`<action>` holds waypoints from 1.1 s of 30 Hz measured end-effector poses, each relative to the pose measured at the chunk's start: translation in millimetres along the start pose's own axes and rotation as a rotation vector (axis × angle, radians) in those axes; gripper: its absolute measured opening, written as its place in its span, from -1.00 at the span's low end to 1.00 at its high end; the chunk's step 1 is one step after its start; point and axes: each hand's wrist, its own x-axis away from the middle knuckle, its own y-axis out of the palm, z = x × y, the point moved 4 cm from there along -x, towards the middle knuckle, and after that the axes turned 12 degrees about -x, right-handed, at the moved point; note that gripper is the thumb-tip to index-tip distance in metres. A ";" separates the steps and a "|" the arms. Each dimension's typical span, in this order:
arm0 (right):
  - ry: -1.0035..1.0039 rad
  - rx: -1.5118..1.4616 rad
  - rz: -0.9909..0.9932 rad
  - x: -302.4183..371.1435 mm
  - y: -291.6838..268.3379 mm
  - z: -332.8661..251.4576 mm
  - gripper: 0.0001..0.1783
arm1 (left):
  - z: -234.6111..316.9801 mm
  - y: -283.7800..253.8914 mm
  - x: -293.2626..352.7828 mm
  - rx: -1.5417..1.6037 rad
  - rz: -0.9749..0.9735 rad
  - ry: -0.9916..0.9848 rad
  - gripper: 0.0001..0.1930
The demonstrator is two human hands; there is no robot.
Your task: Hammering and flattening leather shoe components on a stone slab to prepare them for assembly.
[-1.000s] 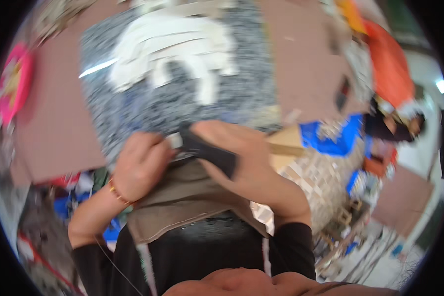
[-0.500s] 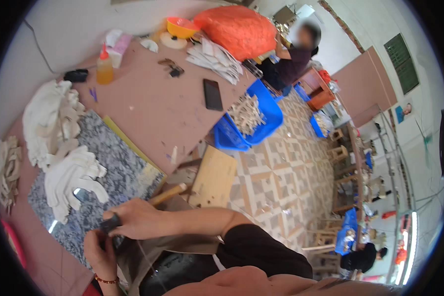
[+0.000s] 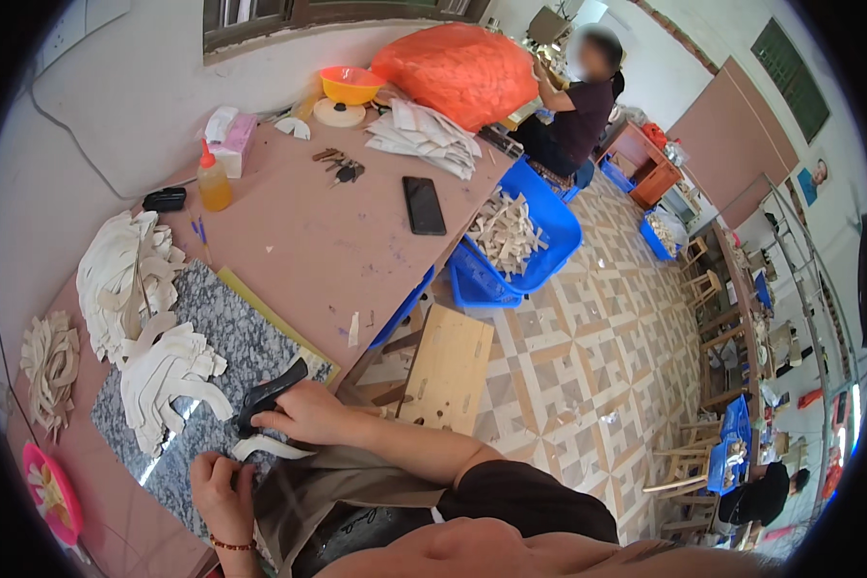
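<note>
My right hand (image 3: 310,414) is wrapped round a black tool with curved handles (image 3: 272,393), over the front edge of the grey speckled slab (image 3: 246,318). Its working end cannot be made out. Just below that hand is a curved white strip (image 3: 275,447). Beside the strip's near end is my left hand (image 3: 223,496), fingers curled together; whatever they pinch is hidden. A fanned stack of white curved strips (image 3: 171,380) lies on the slab, with a bigger pile of them (image 3: 125,275) behind.
Beige strips (image 3: 50,366) and a pink bowl (image 3: 53,496) sit at the left. The table (image 3: 299,222) also carries a phone (image 3: 424,205), a glue bottle (image 3: 214,183) and keys (image 3: 342,166). Blue baskets (image 3: 559,236) and a wooden stool (image 3: 448,366) stand right; a person (image 3: 588,111) sits beyond.
My right hand has moved away from the left, to the right, and the black tool now shows more fully. The white strip has come into sight between my hands. The whole view has shifted.
</note>
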 end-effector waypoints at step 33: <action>-0.100 -0.357 0.028 -10.3 2.7 35.2 -0.76 | -11.8 37.5 -44.4 0.063 -0.183 0.004 -0.65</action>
